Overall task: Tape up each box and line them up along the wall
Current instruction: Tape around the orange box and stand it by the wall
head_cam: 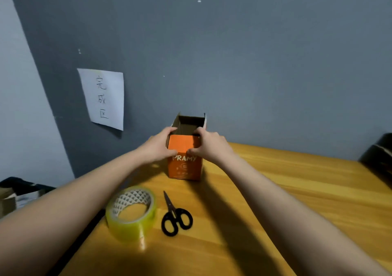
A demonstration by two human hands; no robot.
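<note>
Both hands, the left hand (158, 146) and the right hand (209, 146), grip the orange box (184, 165) at its open top to fold the flaps, while tape roll (131, 212) and scissors (175, 215) wait nearby on the surface (297, 191)

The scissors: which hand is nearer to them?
Right, only slightly. The right hand grips the orange box beyond the scissors; the left hand grips the box's other side.
</note>
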